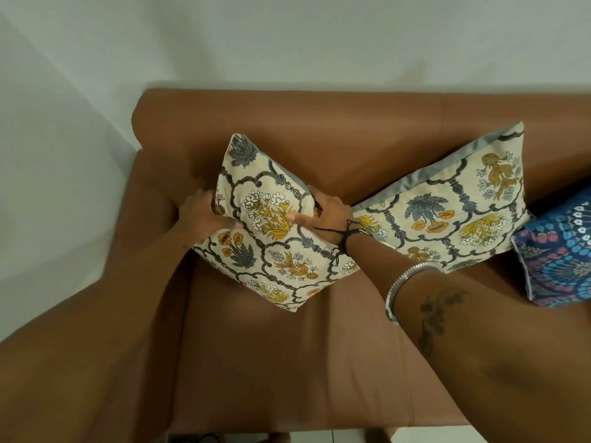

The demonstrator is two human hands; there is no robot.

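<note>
A cream cushion with a floral print point(275, 251) stands tilted on the seat of a brown leather sofa point(287, 340), near the left armrest. My left hand point(204, 212) grips its left edge, thumb on the front face. My right hand point(326, 215) grips its right edge, with the thumb lying across the front. A black thread and a silver bangle sit on my right wrist and forearm.
A second cream floral cushion point(454, 212) leans against the sofa back just right of my right hand. A blue patterned cushion point(563, 251) lies at the far right. A white wall stands behind the sofa, and a strip of pale floor shows at the bottom.
</note>
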